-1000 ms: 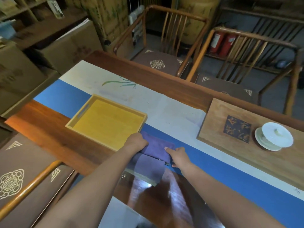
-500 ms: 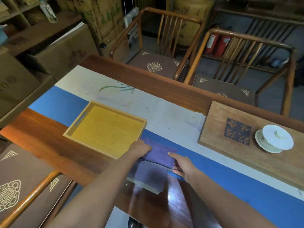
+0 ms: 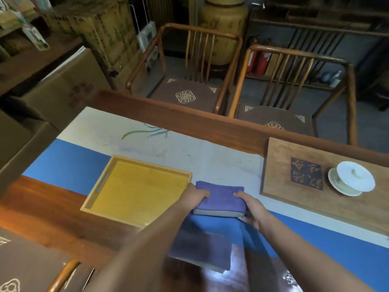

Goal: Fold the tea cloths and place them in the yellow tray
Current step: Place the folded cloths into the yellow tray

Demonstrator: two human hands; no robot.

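Gripping folded purple cloth beside yellow tray

Holding one folded purple cloth [image 3: 221, 197] between both hands, just right of the yellow tray [image 3: 147, 168]. Left hand [image 3: 194, 197] clamped on the cloth's left edge, thumb lying on top. Right hand [image 3: 251, 209] clamped on the right edge, thumb on top, fingers curled under. Hands apart, cloth spanning the gap between them. Cloth folded into a thick pad, grey underside showing along the near edge; sits over the boundary of the blue and white table runner [image 3: 69, 165]. Whether resting on the runner or lifted slightly: cannot tell. Second purple cloth [image 3: 202, 249] lying flat nearer the body, partly under the left forearm, blurred. Tray interior bare. Wooden board [image 3: 280, 165] to the right, carrying a white lidded cup [image 3: 354, 179] on its saucer.
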